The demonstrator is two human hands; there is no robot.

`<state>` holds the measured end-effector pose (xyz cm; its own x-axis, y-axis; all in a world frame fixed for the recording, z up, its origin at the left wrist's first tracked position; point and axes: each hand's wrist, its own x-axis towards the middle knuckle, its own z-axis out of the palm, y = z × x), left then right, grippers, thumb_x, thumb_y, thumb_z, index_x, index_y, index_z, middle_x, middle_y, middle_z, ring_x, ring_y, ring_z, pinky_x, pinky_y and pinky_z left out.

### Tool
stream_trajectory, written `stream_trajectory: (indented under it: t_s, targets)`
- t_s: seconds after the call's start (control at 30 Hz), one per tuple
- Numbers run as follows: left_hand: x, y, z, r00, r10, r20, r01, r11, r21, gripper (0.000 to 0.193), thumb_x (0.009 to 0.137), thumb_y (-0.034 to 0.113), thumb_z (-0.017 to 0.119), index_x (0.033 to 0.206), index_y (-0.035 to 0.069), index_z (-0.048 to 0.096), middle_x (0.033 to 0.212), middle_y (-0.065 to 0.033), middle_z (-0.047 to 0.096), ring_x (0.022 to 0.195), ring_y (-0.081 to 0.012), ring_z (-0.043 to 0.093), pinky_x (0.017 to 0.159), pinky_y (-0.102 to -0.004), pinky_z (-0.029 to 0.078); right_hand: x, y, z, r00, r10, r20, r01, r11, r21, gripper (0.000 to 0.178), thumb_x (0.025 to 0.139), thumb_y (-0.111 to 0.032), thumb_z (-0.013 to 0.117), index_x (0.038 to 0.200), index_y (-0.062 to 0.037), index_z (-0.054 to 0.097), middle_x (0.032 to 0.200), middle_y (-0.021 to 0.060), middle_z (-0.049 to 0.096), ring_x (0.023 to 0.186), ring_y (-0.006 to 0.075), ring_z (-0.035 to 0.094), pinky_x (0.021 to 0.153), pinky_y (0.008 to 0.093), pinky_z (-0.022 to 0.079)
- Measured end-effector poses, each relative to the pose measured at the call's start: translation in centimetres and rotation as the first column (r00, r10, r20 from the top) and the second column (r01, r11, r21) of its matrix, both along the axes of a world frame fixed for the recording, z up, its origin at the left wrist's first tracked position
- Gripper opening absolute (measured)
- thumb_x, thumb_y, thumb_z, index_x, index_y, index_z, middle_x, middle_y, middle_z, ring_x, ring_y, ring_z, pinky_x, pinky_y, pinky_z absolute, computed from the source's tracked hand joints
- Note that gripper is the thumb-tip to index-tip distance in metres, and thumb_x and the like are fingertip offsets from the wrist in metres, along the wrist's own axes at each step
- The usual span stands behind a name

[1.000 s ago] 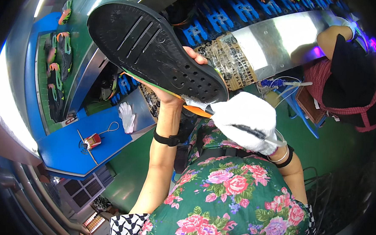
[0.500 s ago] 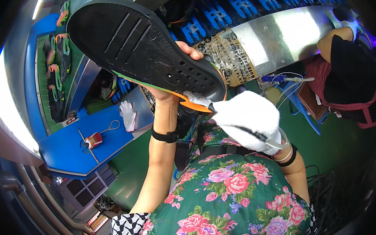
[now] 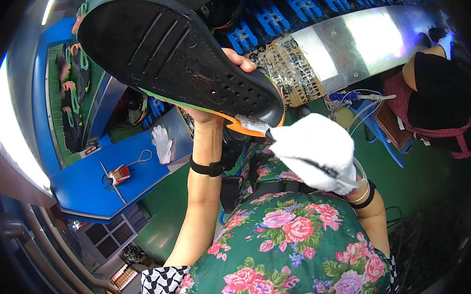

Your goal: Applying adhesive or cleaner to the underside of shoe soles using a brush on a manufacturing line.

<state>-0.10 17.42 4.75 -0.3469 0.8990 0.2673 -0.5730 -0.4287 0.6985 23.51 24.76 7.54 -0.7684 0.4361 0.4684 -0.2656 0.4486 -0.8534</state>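
A shoe (image 3: 171, 58) is held up with its black sole toward me, green and orange showing along its near edge. My bare left hand (image 3: 202, 115) grips it around the middle, the fingertips curling over the far edge while the shoe hides the palm. In a white fabric glove, my right hand (image 3: 315, 148) is closed on a small brush (image 3: 252, 124). Its pale, wet-looking bristles lie against the shoe's orange edge near the narrower end. The glove covers most of the brush handle.
On the left, a blue table (image 3: 87, 190) carries a white glove (image 3: 161, 143) and a red object with a stick (image 3: 119, 175). More shoes (image 3: 79, 72) lie beyond it. Blue fixtures (image 3: 268, 21) line the far side, beside a metal panel (image 3: 353, 44). Another person (image 3: 444, 83) works at right.
The shoe has shifted slightly left and its wide end a little upward. My right hand stays at nearly the same place, with the bristles pressed flatter on the orange edge.
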Motion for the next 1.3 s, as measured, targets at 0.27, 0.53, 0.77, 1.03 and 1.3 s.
stream_trajectory:
  t_s: [0.27,0.53,0.77,1.03,1.3]
  targets:
    - [-0.1,0.0,-0.2,0.999,0.006,-0.031,-0.006,1.000,0.000,0.093,0.092,0.080,0.047,0.117,-0.009,0.060,0.107,-0.0184,0.065,0.103,-0.0314,0.067,0.102,-0.0465,0.051,0.4,-0.5,0.3,1.000,0.005,-0.012,-0.003,0.995,0.102,0.032,0.076,0.000,0.081,0.107,-0.0068,0.077,0.102,0.0122,0.076,0.082,0.0273,0.072,0.070,0.0363,0.057]
    - [0.4,-0.3,-0.7,0.996,0.045,0.075,-0.040,0.997,-0.067,0.108,0.085,0.092,0.040,0.120,-0.008,0.059,0.108,-0.0191,0.065,0.106,-0.0331,0.066,0.105,-0.0474,0.050,-0.5,-2.1,0.8,0.996,0.009,-0.094,0.006,0.987,0.159,0.035,0.077,-0.005,0.083,0.111,-0.0111,0.077,0.110,0.0100,0.076,0.089,0.0267,0.073,0.076,0.0366,0.059]
    - [0.2,-0.2,-1.0,0.999,0.032,0.039,-0.034,0.999,0.034,0.112,0.083,0.094,0.036,0.123,-0.009,0.058,0.113,-0.0193,0.063,0.108,-0.0328,0.066,0.105,-0.0493,0.050,0.3,-2.1,-0.2,0.998,-0.011,-0.060,0.021,0.987,0.162,0.031,0.079,-0.003,0.082,0.109,-0.0091,0.078,0.105,0.0124,0.077,0.087,0.0273,0.074,0.076,0.0376,0.060]
    - [0.1,-0.3,-0.9,0.998,0.022,0.057,-0.024,0.999,0.030,0.114,0.082,0.095,0.033,0.120,-0.008,0.059,0.113,-0.0186,0.063,0.109,-0.0317,0.065,0.105,-0.0473,0.051,0.5,-1.2,0.8,0.999,-0.023,-0.039,0.029,0.990,0.140,0.027,0.080,-0.004,0.080,0.105,-0.0126,0.080,0.105,0.0087,0.078,0.089,0.0255,0.075,0.076,0.0356,0.060]
    - [0.2,-0.4,-1.1,0.993,0.010,0.120,-0.011,1.000,0.010,0.121,0.074,0.099,0.030,0.123,-0.007,0.059,0.112,-0.0200,0.064,0.106,-0.0332,0.066,0.099,-0.0473,0.054,-0.1,-0.9,0.7,0.997,0.035,-0.071,-0.030,0.997,0.072,0.031,0.078,-0.004,0.082,0.107,-0.0129,0.079,0.106,0.0078,0.078,0.090,0.0234,0.074,0.077,0.0347,0.059]
